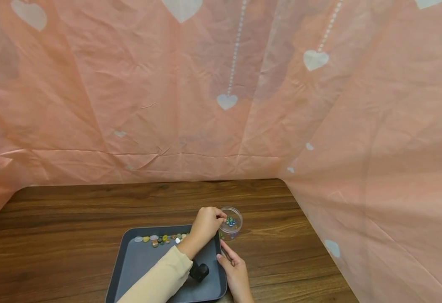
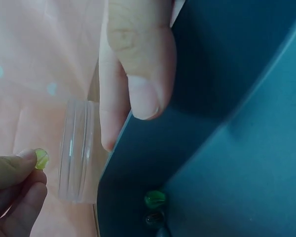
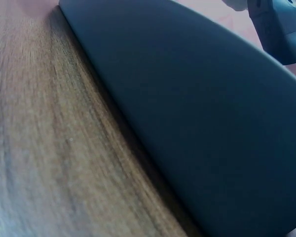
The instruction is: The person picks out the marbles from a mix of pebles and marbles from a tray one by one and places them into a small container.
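My left hand point(image 1: 205, 223), reaching across the tray in a cream sleeve, is at a clear round plastic dish point(image 2: 79, 153). Its thumb and fingers pinch a small translucent yellow stone point(image 2: 42, 159), held just above the dish's rim. Several blue and green glass beads point(image 1: 230, 221) lie in the dish. At the right side of the grey tray point(image 1: 130, 269), my right hand point(image 1: 236, 271) grips the wall, its thumb point(image 2: 144, 96) over the rim and its fingers along the outside. Only the tray's outer wall point(image 3: 187, 108) and the table show clearly in the right wrist view.
Several polished stones point(image 1: 154, 238) lie in a row along the tray's far wall, partly hidden by the left arm. A black wrist camera point(image 1: 199, 271) hangs under that arm, over the tray. A pink heart-patterned curtain point(image 1: 130, 105) borders the wooden table point(image 1: 65, 219).
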### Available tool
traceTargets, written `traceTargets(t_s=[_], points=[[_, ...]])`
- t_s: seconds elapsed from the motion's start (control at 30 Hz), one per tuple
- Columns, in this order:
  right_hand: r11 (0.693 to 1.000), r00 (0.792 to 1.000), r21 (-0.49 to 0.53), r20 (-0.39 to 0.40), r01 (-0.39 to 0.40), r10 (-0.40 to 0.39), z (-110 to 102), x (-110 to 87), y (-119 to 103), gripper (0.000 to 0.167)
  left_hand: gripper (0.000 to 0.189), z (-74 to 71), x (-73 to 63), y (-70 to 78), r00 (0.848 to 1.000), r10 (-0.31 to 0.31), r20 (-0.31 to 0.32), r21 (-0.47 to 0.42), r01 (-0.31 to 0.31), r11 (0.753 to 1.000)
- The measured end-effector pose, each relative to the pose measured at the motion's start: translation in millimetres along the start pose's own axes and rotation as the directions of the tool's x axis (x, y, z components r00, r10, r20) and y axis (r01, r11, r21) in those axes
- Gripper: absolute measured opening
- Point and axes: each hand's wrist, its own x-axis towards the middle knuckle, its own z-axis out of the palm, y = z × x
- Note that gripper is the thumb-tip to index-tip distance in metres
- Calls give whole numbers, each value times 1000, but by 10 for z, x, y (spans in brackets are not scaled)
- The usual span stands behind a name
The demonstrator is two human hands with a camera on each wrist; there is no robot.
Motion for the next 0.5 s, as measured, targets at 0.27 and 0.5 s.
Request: traceTargets(t_s=[0.27,0.5], points=[[1000,1000,-7,8,-1,1,1,-19,-20,51,7,-21,-2,-20,1000,-3,-12,-41,2,999],[1000,1000,-1,14,-4,4,-4,-18,-14,51,7,-125,-53,-71,999,-31,-27,-102,28,994]])
